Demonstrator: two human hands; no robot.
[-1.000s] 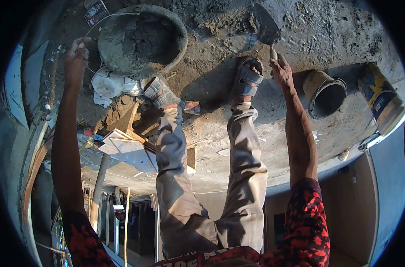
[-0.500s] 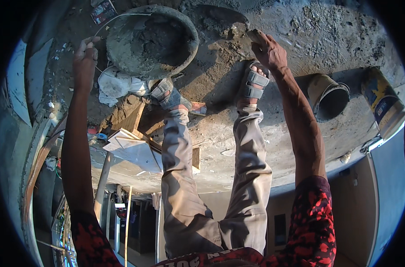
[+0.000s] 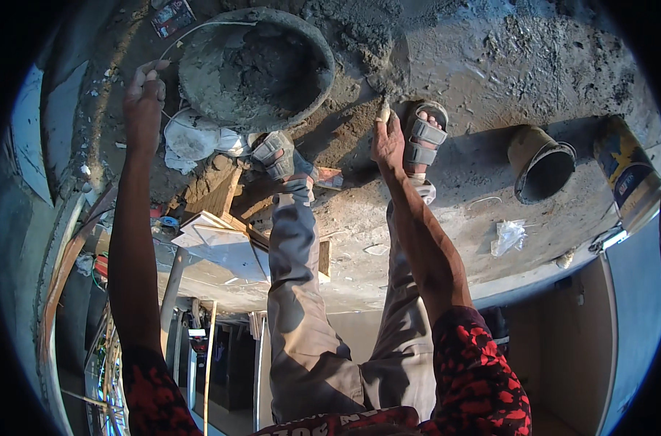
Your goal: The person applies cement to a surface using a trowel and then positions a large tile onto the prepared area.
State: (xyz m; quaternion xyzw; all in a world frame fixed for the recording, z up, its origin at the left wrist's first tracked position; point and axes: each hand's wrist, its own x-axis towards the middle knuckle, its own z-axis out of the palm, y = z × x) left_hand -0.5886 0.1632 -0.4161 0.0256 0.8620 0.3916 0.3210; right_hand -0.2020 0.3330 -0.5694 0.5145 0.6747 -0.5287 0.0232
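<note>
My left hand (image 3: 143, 94) is closed round the thin wire handle of a mortar-caked bucket (image 3: 321, 87). The bucket is tilted, its mouth toward me, with wet grey mortar (image 3: 272, 62) inside. To its right, my right hand (image 3: 390, 142) grips the pale handle of a trowel (image 3: 384, 110). The trowel's blade is smeared with mortar and hard to tell from the wet heap (image 3: 370, 43) on the ground beyond it. My sandalled feet stand on either side of the right hand and near the bucket's lower edge.
On the right are a smaller bucket (image 3: 521, 149) lying on its side and a printed pail (image 3: 625, 171). A crumpled plastic bag (image 3: 508, 237) lies nearer. White sacking (image 3: 188, 138), boards and tile pieces (image 3: 221, 247) lie left of my legs. Wet mortar covers the far right ground.
My right hand has swung left and nearer to me with the trowel, whose pale handle now shows. The left hand keeps hold of the bucket's handle.
</note>
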